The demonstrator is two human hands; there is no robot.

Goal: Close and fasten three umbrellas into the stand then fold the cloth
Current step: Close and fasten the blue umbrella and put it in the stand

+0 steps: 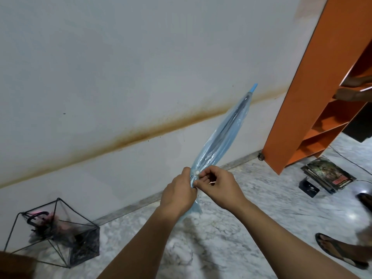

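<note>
Item: translucent blue umbrella (219, 135), furled, tip pointing up toward the wall. Left hand (179, 190) is gripping the gathered canopy; right hand (216, 183) is pinching the strap snap (196, 173). Step: fastening. Next: lowering it into the wire stand (54, 232), well apart, probably already holding one umbrella.

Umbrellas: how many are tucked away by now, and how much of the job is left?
At least one pink umbrella already sits in the wire stand; how many are in there is hard to tell. In hand: the closed blue umbrella, gripped by the left hand while the right hand works at its strap. Left: standing it in the stand and folding the cloth, which is out of view.
</note>
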